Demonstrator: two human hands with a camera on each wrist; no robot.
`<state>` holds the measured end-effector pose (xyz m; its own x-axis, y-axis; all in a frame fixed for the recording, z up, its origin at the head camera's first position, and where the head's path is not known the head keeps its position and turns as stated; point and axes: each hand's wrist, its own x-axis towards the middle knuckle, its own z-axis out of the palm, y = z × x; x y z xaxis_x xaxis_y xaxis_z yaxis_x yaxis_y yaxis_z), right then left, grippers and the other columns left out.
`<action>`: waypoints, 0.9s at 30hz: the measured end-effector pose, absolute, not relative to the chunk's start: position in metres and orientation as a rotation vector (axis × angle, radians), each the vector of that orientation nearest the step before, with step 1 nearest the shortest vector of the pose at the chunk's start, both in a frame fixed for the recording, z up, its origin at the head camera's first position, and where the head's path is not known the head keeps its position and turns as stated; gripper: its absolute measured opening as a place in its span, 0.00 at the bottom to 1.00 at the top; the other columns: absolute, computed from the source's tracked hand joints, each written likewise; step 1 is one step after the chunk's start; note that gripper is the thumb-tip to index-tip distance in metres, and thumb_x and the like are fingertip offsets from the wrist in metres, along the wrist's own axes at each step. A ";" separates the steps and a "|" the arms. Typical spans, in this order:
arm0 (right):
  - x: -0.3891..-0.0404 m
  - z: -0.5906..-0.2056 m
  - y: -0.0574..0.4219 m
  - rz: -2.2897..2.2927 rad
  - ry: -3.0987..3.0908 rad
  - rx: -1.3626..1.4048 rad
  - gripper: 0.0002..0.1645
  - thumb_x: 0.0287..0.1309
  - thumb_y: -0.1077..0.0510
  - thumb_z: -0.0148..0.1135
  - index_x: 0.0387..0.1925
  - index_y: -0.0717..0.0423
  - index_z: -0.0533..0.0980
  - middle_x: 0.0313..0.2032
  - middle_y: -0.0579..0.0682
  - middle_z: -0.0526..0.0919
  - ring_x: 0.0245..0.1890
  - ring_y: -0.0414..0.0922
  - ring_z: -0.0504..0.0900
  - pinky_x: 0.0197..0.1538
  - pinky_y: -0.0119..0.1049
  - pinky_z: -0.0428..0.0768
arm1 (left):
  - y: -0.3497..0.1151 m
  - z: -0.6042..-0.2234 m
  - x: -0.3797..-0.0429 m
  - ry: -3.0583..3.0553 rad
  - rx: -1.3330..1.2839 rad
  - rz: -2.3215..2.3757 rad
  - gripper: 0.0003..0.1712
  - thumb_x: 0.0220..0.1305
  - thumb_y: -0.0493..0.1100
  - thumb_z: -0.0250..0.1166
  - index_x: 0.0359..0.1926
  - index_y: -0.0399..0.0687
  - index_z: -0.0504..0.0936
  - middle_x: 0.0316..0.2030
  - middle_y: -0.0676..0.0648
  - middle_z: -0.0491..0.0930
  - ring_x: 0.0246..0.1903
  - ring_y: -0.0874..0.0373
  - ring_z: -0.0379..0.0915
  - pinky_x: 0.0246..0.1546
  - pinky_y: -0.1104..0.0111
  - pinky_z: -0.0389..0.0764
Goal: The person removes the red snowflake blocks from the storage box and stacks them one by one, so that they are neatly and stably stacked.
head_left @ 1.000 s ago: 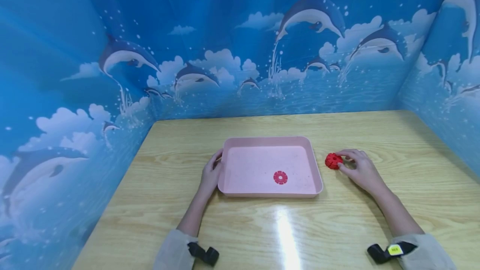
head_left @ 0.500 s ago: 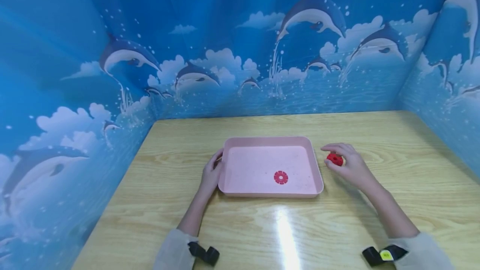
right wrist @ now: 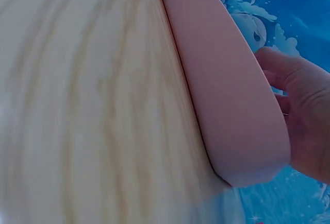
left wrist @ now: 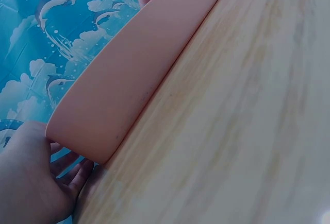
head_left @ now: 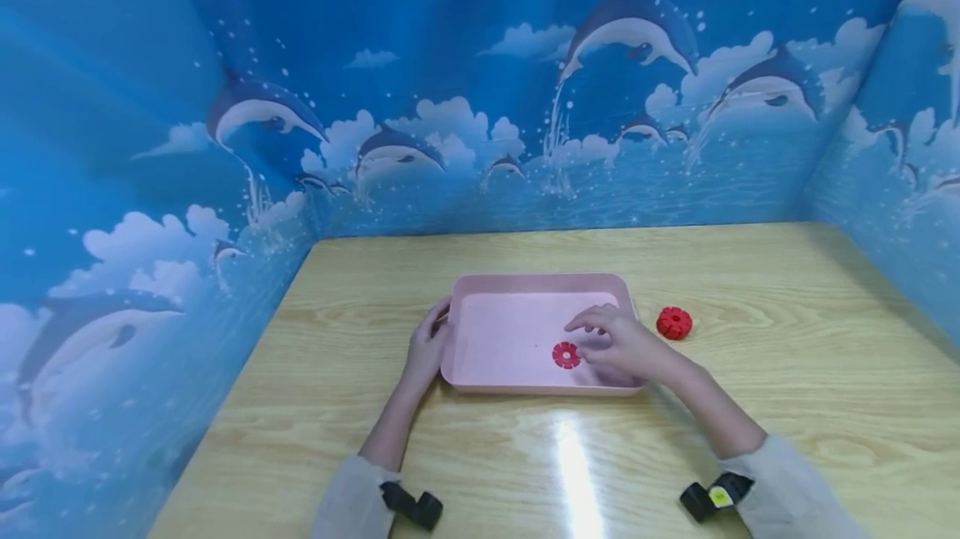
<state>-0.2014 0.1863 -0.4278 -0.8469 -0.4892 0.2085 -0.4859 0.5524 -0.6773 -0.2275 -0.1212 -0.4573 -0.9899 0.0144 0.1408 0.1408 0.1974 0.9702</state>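
Observation:
A pink tray [head_left: 495, 331] stands on the table. In it lies a red notched toy disc [head_left: 566, 355] with a hole in its centre. My right hand [head_left: 618, 343] is over the tray's right part, fingers bent and spread apart, thumb tip close to the disc; I see nothing held. Whether the thumb touches the disc cannot be made out. Outside the tray's left end, my left hand [head_left: 426, 350] rests its fingers against the wall, as the left wrist view also shows at the tray's outer wall [left wrist: 118, 74]. To the right sits a thicker red notched piece [head_left: 674, 323], seemingly stacked discs.
The wooden table [head_left: 360, 289] carries the tray near its middle. A blue dolphin-printed curtain [head_left: 450, 164] bounds the table at the back and both sides. In the right wrist view, the tray's near wall [right wrist: 232, 90] hides what lies inside.
My right hand has left the thick red piece at the right and moved left over the tray towards the disc. The left hand stays at the tray's end.

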 end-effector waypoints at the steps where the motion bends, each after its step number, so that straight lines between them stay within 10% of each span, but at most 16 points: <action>1: -0.203 -0.430 0.184 -1.189 2.759 -0.887 0.19 0.47 0.66 0.65 0.45 0.58 0.78 0.43 0.48 0.77 0.42 0.49 0.73 0.43 0.42 0.77 | -0.120 -0.453 -0.225 -2.348 -0.162 -1.926 0.23 0.64 0.31 0.50 0.60 0.31 0.66 0.57 0.32 0.67 0.53 0.39 0.66 0.55 0.53 0.68; 27: -0.203 -0.439 0.175 -0.820 2.883 -1.021 0.17 0.44 0.65 0.63 0.41 0.57 0.80 0.36 0.46 0.75 0.37 0.42 0.69 0.38 0.34 0.73 | -0.116 -0.435 -0.214 -2.340 -0.166 -1.941 0.24 0.63 0.30 0.50 0.60 0.29 0.65 0.57 0.31 0.66 0.54 0.37 0.65 0.56 0.53 0.67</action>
